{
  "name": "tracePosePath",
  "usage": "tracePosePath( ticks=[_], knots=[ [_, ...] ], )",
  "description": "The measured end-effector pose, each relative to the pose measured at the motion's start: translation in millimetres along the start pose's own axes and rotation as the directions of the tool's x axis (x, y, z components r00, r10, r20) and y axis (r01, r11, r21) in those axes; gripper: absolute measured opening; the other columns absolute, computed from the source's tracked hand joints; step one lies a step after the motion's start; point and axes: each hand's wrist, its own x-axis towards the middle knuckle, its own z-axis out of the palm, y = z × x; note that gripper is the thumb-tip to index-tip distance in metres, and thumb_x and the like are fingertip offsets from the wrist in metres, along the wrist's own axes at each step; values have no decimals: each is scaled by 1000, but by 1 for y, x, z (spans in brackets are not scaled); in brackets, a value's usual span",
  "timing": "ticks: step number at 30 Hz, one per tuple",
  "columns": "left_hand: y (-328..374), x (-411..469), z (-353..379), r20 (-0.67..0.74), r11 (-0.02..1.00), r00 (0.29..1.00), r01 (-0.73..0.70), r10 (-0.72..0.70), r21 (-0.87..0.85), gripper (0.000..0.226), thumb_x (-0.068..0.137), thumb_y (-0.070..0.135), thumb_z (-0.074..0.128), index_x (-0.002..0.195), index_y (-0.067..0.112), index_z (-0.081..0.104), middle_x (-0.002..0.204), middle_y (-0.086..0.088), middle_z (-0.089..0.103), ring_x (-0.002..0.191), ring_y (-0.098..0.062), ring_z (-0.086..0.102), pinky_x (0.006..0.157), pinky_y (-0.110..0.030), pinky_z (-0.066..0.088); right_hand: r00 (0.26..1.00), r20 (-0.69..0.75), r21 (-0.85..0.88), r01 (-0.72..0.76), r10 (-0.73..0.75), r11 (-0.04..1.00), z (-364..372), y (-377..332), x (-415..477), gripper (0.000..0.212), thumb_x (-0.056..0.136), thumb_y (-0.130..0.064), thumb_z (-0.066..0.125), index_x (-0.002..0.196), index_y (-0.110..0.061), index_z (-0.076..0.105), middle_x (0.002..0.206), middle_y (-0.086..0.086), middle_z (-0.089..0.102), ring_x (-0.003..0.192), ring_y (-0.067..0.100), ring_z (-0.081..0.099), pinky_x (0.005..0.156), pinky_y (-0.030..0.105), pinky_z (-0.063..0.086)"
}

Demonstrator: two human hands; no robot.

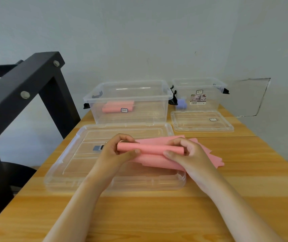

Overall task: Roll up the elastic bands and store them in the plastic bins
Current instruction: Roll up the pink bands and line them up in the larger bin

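A pink elastic band (151, 148) is partly rolled into a tube over the large clear lid (73, 159). My left hand (117, 151) pinches the tube's left end and my right hand (185, 152) pinches its right end. The unrolled part of the pink band (209, 154) trails flat to the right onto the table. Behind stands a big clear bin (131, 102) with rolled pink bands (117, 107) inside. To its right, a smaller clear bin (199, 95) holds a rolled purple band (181, 103).
A small clear lid (201, 121) lies in front of the smaller bin. A black metal frame (26, 88) stands at the left beside the wooden table (157, 215). A white wall rises right behind the bins.
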Motion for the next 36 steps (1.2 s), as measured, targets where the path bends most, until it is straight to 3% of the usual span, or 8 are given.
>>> tracePosePath(
  ticks=[3,5,10,18,23,27,31,36],
  knots=[
    [-3,-1,3,16,992,998,64,-66,104,24,83,21,74,104,19,63,98,18,62,83,-3,56,71,-16,46,999,-24,39,45,-44,998,-2,-4,-2,20,80,-7,75,90,-22,69,88,-30,65,85,-7,61,71,10,45],
    [-3,-1,4,14,988,997,67,-70,138,19,87,28,70,104,21,63,101,21,61,83,5,56,69,-10,43,998,-35,37,47,-46,998,-2,-4,-1,23,78,-1,75,85,-22,68,92,-23,68,89,-5,63,75,14,46],
    [-1,-1,5,28,992,999,14,-18,129,15,85,12,70,98,13,62,91,6,66,80,0,59,66,-8,43,999,-35,1,26,-26,1000,-1,-3,-1,27,75,5,73,86,-19,67,94,-16,68,87,-5,61,81,25,49],
    [0,1,-1,-54,998,997,-57,57,-9,26,76,1,76,92,13,59,100,-4,69,91,-13,65,75,-21,52,996,-50,112,-71,77,991,-1,3,2,19,79,-14,77,95,-23,71,101,-9,73,96,11,67,86,31,53],
    [-6,0,-1,41,993,992,118,-117,-10,33,72,44,73,98,26,63,98,7,64,89,-14,59,78,-34,45,996,-88,118,5,5,993,-3,-1,1,23,77,-1,75,90,-19,69,99,-7,73,93,8,68,76,22,51],
    [-6,0,0,60,994,993,105,-106,26,44,67,57,67,97,24,64,98,9,64,91,-13,57,83,-37,43,996,-78,142,46,-35,989,-5,-2,1,25,76,5,73,85,-17,66,101,-8,72,95,7,67,81,27,49],
    [-6,1,-3,51,999,998,28,-29,29,32,70,44,72,91,23,63,94,6,63,87,-13,56,78,-32,43,998,-67,164,26,-15,986,-5,-2,1,32,75,2,75,95,-22,67,99,-6,72,91,9,66,77,27,50],
    [-6,3,-3,28,999,999,-40,41,-23,25,79,3,75,90,19,59,99,0,67,94,-16,61,79,-25,48,998,-10,143,-62,64,988,0,-1,1,20,81,-20,75,100,-25,70,95,-26,69,93,0,65,80,18,48]
  ],
)
